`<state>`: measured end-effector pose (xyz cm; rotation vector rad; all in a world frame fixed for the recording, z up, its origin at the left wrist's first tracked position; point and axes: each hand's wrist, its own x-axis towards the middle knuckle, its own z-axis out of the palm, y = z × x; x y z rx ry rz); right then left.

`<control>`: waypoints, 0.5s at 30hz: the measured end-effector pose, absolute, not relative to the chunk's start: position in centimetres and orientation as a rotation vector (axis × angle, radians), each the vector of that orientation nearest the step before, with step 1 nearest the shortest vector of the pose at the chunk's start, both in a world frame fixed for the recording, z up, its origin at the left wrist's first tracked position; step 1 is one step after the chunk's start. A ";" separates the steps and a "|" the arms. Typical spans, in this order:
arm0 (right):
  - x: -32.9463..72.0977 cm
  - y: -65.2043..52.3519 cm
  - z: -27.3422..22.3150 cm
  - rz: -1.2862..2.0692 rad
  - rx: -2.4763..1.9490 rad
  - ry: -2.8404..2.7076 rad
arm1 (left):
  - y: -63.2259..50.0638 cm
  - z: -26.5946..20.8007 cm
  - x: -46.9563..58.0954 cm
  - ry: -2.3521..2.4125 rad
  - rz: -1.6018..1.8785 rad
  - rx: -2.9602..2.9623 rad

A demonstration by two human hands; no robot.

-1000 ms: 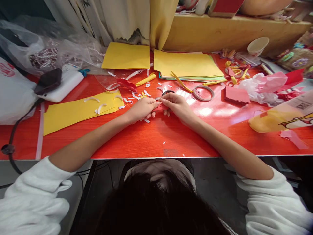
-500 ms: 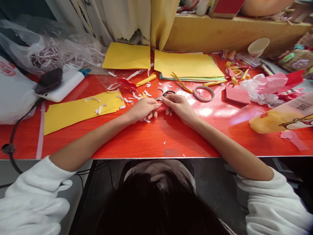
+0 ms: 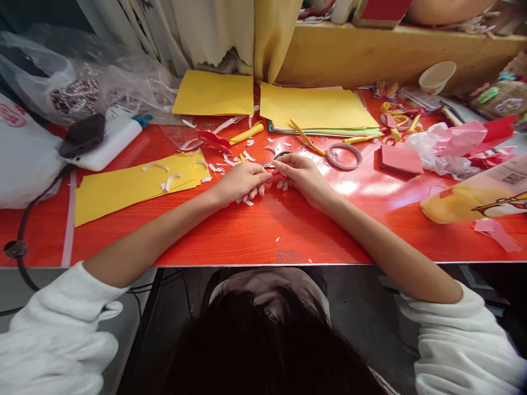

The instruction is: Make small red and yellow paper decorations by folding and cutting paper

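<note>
A small piece of red paper (image 3: pixel 276 176) is between my hands at the middle of the table, partly covered by fingers. My left hand (image 3: pixel 242 184) pinches its left side between thumb and fingers. On the other side, the closed fingers of my right hand (image 3: pixel 303 176) grip the paper, with the index finger arched over it. Just behind the hands lie scissors (image 3: pixel 268 164), their dark handles partly hidden by my right hand. White paper scraps (image 3: pixel 228 160) are scattered left of the scissors.
Yellow paper strips (image 3: pixel 135 189) lie at left, yellow sheets (image 3: pixel 313 107) at the back. A tape roll (image 3: pixel 344 156), a red paper stack (image 3: pixel 400 160) and a tilted drink cup (image 3: pixel 461 203) are at right. A black cable (image 3: pixel 24 219) hangs over the left edge.
My right hand's fingers have shifted slightly up and lifted at the knuckles, and the red paper between the hands looks more bent. My left hand stays nearly in place.
</note>
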<state>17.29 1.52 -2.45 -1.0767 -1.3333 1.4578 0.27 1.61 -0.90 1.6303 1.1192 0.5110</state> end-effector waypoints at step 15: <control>18.0 1.9 -2.2 1.545 -1.035 -1.073 | 1.9 -1.5 0.1 1.000 0.861 1.629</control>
